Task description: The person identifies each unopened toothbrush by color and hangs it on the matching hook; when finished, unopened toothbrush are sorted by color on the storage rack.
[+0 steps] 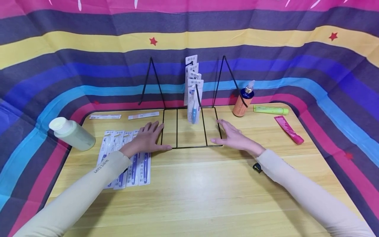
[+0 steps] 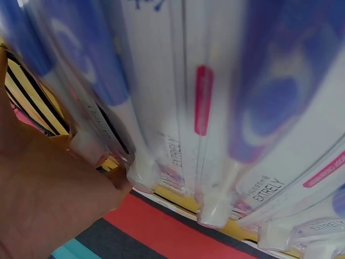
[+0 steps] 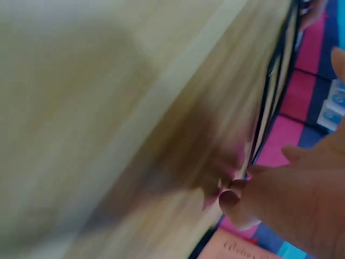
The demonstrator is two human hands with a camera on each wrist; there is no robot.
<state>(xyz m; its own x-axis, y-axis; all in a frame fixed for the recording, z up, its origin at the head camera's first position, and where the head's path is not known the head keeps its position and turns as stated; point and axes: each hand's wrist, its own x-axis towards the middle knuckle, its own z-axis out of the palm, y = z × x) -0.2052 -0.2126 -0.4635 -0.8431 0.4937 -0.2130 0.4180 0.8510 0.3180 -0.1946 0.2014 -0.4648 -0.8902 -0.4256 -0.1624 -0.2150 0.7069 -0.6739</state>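
A black wire display rack (image 1: 192, 147) stands at the middle of the table, with several packaged toothbrushes (image 1: 193, 98) hanging one behind another on its middle hook. At the rack's left side lies my left hand (image 1: 149, 136), fingers spread, the thumb by the front wire. My right hand (image 1: 235, 135) is at the right side, its fingers and thumb stretched toward the side wire. Whether either hand presses the wire I cannot tell. Beneath my left hand and forearm, several purple-handled toothbrushes in packs (image 1: 134, 171) lie in a row; the left wrist view shows them close up (image 2: 269, 124).
On the left a pale bottle with a white cap (image 1: 72, 133) leans over. Two slim packets (image 1: 143, 115) lie behind the toothbrush row. An orange-labelled pump bottle (image 1: 243, 100), a green tube (image 1: 270, 110) and a pink tube (image 1: 288, 130) are on the right. A small black object (image 1: 257, 167) sits by the right sleeve.
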